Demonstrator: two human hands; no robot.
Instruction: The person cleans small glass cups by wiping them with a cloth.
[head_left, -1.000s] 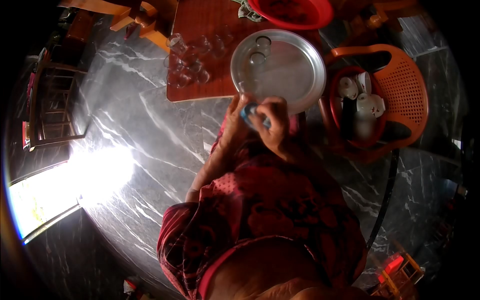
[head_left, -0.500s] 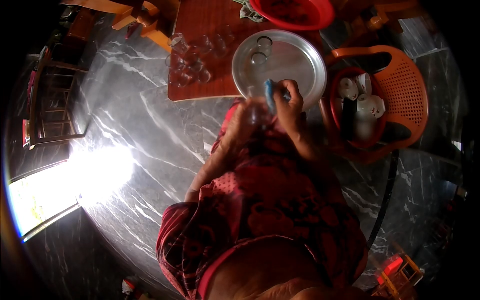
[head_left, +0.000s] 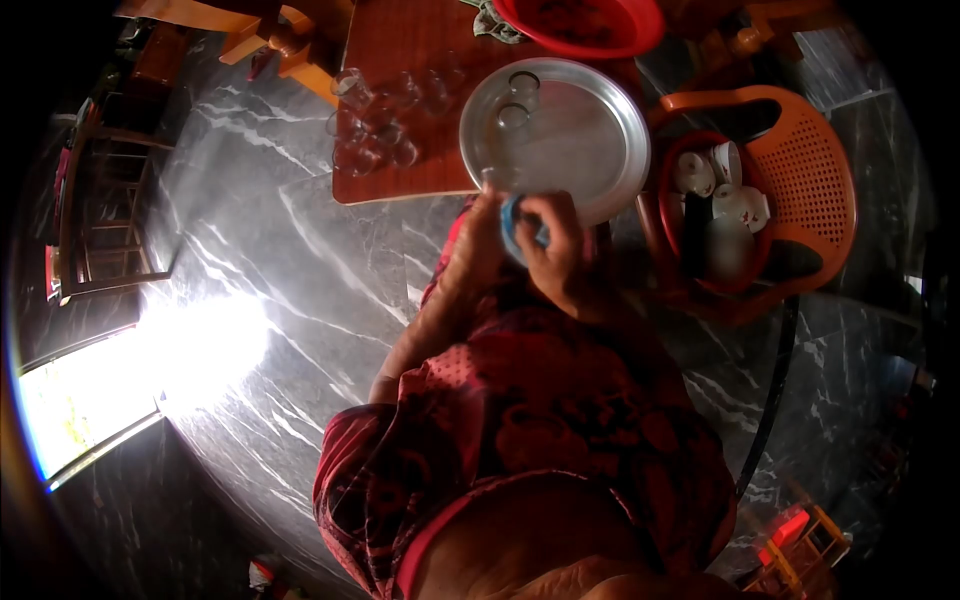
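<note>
Right hand: fingers curled in, pinching a blue cloth. Left hand: right up against the cloth, fingers pointing away from the body. Can't tell how far closed it is or whether it has a glass; the cloth and the right hand's fingers cover that spot. Cloth sits between the two hands, in front of the body, just off the near rim of the tray.

Tray: round, metal, on the table, near rim reaching past the table's near edge in this view. Two glasses inside, toward its far left: far glass and near glass, close together. Rest of the tray floor looks bare.

Left of the tray, on the table: cluster of clear glasses, packed close. Exact count unclear, they overlap and blur.

Past the tray: red basin, dark contents, can't identify. Rag just left of it.

Right of the tray: orange chair carrying a red tub. In the tub: white crockery and a dark item, too murky to name.

Below: grey veined floor, strong glare at left by a bright opening.
</note>
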